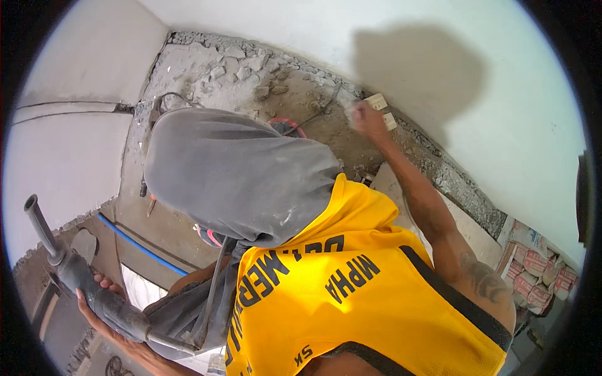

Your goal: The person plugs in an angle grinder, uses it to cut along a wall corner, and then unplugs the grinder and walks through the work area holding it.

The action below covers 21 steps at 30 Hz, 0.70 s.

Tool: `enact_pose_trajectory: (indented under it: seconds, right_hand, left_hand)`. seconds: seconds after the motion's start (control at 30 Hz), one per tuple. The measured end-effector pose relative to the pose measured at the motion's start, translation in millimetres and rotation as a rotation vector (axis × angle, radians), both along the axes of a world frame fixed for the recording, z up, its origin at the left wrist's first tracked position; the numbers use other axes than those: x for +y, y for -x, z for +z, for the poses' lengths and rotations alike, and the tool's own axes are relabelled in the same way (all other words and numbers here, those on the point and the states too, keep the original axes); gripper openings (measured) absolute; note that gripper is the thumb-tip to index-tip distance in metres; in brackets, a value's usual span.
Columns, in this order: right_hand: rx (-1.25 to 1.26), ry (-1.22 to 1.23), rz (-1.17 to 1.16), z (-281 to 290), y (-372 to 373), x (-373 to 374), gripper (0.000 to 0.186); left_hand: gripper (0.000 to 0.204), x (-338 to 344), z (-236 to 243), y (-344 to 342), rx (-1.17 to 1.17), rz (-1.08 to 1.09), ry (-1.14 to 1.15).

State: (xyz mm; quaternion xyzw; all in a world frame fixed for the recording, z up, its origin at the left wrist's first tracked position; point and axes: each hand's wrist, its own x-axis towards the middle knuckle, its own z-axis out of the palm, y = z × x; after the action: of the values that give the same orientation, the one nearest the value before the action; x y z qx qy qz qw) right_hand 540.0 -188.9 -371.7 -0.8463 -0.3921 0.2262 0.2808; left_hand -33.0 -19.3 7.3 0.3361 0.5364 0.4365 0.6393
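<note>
So the left hand (94, 304) is wrapped around the body of a dusty grey power tool (119, 313) at the lower left of the frame, its side handle (41, 225) poking up. The right hand (370, 120) is stretched out to the upper right, right by some pale sockets (377, 102) at the foot of the wall; fingers look curled but it's blurry, can't tell if it's gripping anything. Broken rubble (251, 67) litters the floor up top, and a blue pipe (141, 243) runs across the left.
</note>
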Motion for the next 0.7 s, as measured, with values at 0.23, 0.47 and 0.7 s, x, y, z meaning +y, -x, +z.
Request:
enact_pose_trajectory:
  seconds: [0.23,0.47,0.7]
  right_hand:
    - [0.035,0.471,-0.341,-46,28,91,0.052]
    - [0.577,0.086,-0.454,-53,10,61,0.037]
    - [0.091,0.225,-0.31,74,-59,-19,0.044]
  left_hand:
    - [0.051,-2,-2,-6,-0.058,0.043,0.031]
    - [0.05,-1,-2,-1,0.018,0.078,0.013]
    - [0.051,1,-1,-3,0.003,0.054,0.006]
